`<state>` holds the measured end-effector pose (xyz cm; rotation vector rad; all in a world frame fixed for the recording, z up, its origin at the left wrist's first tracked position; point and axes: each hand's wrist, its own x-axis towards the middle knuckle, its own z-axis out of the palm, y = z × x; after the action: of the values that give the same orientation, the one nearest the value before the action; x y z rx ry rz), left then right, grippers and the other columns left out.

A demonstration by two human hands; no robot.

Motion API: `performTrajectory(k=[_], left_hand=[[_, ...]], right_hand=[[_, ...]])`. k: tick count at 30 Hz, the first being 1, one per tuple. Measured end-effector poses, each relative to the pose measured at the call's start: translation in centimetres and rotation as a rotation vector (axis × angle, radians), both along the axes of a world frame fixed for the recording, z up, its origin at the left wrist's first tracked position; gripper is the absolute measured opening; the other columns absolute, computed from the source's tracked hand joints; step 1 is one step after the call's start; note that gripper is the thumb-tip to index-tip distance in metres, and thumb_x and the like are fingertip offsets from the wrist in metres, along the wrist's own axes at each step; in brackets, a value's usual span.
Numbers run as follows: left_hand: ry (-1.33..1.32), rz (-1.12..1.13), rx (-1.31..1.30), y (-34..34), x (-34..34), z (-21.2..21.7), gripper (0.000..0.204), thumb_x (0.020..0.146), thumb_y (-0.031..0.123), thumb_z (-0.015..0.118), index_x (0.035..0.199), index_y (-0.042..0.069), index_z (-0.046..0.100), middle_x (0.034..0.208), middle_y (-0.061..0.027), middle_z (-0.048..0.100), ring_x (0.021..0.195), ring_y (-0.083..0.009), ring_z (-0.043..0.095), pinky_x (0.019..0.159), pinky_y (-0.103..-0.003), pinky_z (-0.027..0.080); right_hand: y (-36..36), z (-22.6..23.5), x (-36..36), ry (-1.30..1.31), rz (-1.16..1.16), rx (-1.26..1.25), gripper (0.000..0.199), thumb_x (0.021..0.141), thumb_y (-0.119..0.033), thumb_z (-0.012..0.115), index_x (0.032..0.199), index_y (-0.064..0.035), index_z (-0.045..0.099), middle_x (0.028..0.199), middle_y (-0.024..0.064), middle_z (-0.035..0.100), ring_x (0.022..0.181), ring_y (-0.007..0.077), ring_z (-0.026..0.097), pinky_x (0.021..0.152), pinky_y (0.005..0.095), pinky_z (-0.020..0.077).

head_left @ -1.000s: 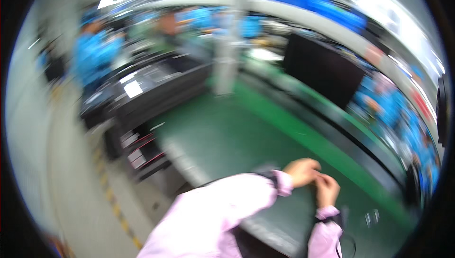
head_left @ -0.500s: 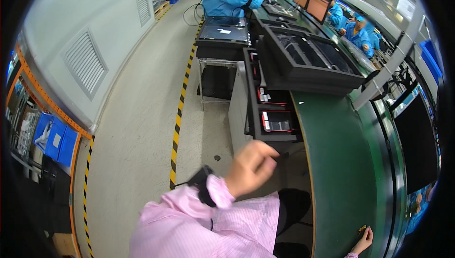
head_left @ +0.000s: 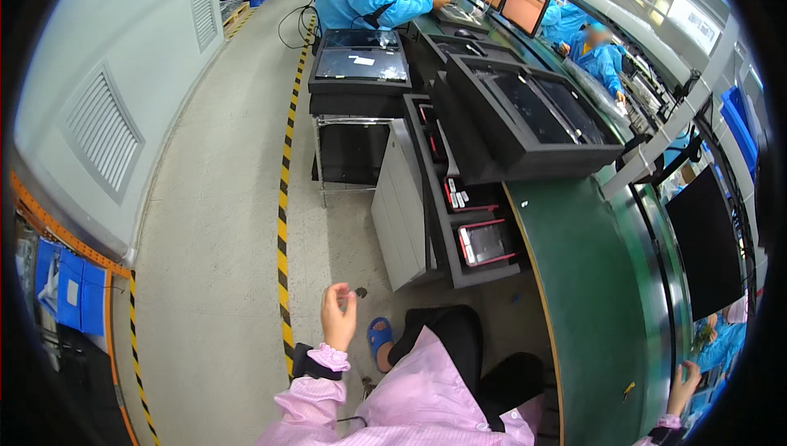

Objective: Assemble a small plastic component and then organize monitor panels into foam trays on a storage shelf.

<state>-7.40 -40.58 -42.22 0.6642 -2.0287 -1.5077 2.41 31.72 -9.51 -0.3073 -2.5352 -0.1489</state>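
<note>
2 hands apart, left hand (head_left: 338, 315) over floor (head_left: 221, 282), right hand (head_left: 683, 387) on green bench (head_left: 590, 282).

The pink sleeve (head_left: 344, 393) looks like soft matt cloth, the green worktop (head_left: 598, 298) is smooth with a slight sheen, the grey floor (head_left: 213, 225) is matt and speckled, and the black trays (head_left: 525, 114) look like dull plastic.

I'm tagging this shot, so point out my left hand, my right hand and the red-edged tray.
left hand (head_left: 338, 315), head view, on the palm.
right hand (head_left: 683, 387), head view, on the back of the hand.
red-edged tray (head_left: 485, 243), head view, on its grey middle.
</note>
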Motion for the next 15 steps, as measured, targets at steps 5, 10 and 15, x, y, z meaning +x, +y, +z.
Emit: performTrajectory(k=[5, 10, 15], left_hand=[[-0.039, -0.269, -0.247, -0.9, -8.6, -5.2, 0.019, 0.08, 0.012, 0.062, 0.096, 0.002, 0.058, 0.089, -0.013, 0.062, 0.08, -0.0263, 0.061, 0.074, -0.036, 0.048], [-0.576, -0.258, -0.384, -3.2, -14.9, -16.3, 0.028, 0.079, 0.021, 0.063, 0.105, 0.01, 0.059, 0.101, -0.01, 0.062, 0.102, -0.0263, 0.056, 0.09, -0.044, 0.038], [-0.968, -0.25, -0.44, -2.2, -15.3, -21.9, 0.041, 0.076, 0.028, 0.065, 0.112, 0.01, 0.055, 0.113, -0.0139, 0.056, 0.111, -0.0321, 0.049, 0.096, -0.052, 0.031]], right_hand=[[-21.2, 5.1, -5.8, -0.062, 0.217, -0.01, 0.02, 0.082, -0.003, 0.059, 0.1, 0.0022, 0.054, 0.1, 0.0148, 0.053, 0.097, 0.0289, 0.051, 0.089, 0.0379, 0.0387], [-38.7, 0.2, -13.8, -0.625, 0.585, 0.078, 0.049, 0.082, -0.012, 0.064, 0.125, 0.0008, 0.046, 0.128, 0.0171, 0.048, 0.117, 0.0363, 0.044, 0.099, 0.0453, 0.0359], [-41.8, -6.1, -21.5, -0.718, 0.515, -0.072, 0.078, 0.08, -0.018, 0.067, 0.142, 0.0027, 0.023, 0.147, 0.0226, 0.021, 0.136, 0.0423, 0.018, 0.11, 0.0478, 0.0206]])
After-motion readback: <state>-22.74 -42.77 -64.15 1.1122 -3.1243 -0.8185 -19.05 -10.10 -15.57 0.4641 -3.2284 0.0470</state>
